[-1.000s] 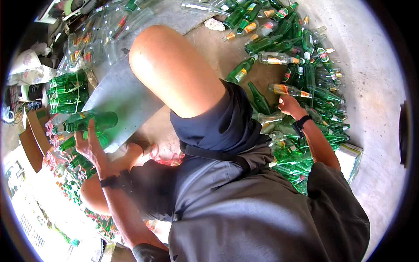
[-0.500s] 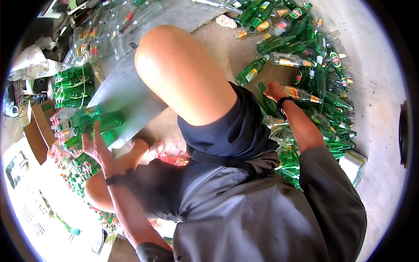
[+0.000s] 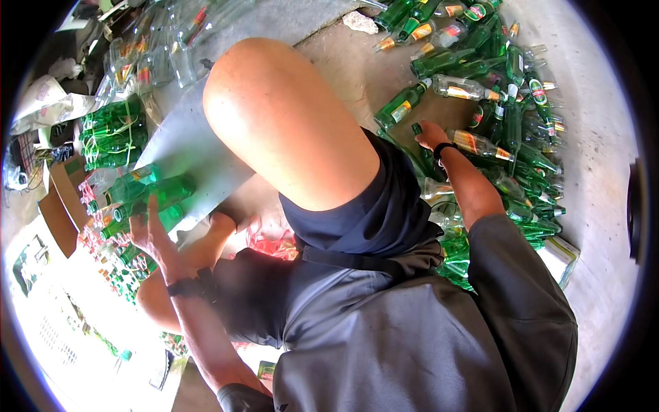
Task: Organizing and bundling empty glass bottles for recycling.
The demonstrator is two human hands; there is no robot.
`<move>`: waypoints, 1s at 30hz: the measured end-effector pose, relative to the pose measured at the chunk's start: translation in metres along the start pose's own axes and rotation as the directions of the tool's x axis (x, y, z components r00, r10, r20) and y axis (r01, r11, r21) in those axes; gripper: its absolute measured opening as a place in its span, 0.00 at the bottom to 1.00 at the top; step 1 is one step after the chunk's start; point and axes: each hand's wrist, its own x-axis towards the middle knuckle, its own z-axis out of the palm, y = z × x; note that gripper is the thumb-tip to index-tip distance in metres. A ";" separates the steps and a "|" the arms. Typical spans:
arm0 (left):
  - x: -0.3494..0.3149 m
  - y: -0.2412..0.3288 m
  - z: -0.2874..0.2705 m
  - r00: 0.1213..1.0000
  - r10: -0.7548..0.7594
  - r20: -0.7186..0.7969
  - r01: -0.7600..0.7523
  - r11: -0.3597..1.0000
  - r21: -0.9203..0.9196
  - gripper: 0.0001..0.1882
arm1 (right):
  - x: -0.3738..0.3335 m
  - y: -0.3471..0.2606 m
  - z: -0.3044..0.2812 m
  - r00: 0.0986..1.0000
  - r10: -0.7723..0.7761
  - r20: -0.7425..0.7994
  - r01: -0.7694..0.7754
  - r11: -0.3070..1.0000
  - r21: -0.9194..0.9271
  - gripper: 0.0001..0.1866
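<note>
On the left, my left hand (image 3: 152,233) has its fingers stretched out against a small group of green glass bottles (image 3: 173,187). They lie side by side on a grey sheet, and the hand is not wrapped round any of them. My right hand (image 3: 432,135) is closed round a green bottle (image 3: 417,128) at the near edge of a large heap of bottles (image 3: 511,130). One end of that bottle shows beyond my fingers; the hand and wrist partly hide the rest. A labelled green bottle (image 3: 402,104) lies just beyond this hand.
My bare knee (image 3: 257,103) rises between the two sides. A tied bundle of green bottles (image 3: 113,134) stands at the left, near a cardboard box (image 3: 60,206). Clear bottles (image 3: 180,51) lie at the far left. Red plastic string (image 3: 271,244) is by my foot. A pale wall (image 3: 604,172) bounds the right.
My right hand has shifted slightly, and the end of the green bottle in it now stands a little higher in view. The left hand stays by its bottles. The view has moved slightly.
</note>
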 end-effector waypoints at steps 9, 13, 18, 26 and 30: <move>0.010 -0.021 -0.003 0.999 -0.025 -0.039 0.027 0.998 0.055 0.21 | 0.000 0.011 -0.007 1.000 -0.005 -0.026 0.004 1.000 -0.022 0.17; 0.015 -0.031 -0.009 0.997 -0.067 -0.029 0.066 0.997 -0.027 0.21 | -0.001 0.023 -0.013 0.999 -0.012 -0.053 0.011 1.000 -0.010 0.18; 0.003 -0.007 0.001 1.000 -0.019 0.008 0.019 0.999 -0.035 0.23 | -0.011 0.039 -0.011 0.978 -0.102 -0.182 0.108 0.994 0.020 0.17; 0.002 -0.002 -0.008 0.998 -0.063 0.015 0.062 0.998 0.031 0.23 | -0.034 0.056 -0.008 0.901 -0.208 -0.380 0.264 0.959 0.102 0.17; -0.005 0.012 0.007 0.999 -0.036 0.015 0.037 0.997 -0.067 0.20 | -0.046 0.078 -0.008 0.873 -0.188 -0.450 0.242 0.968 0.065 0.17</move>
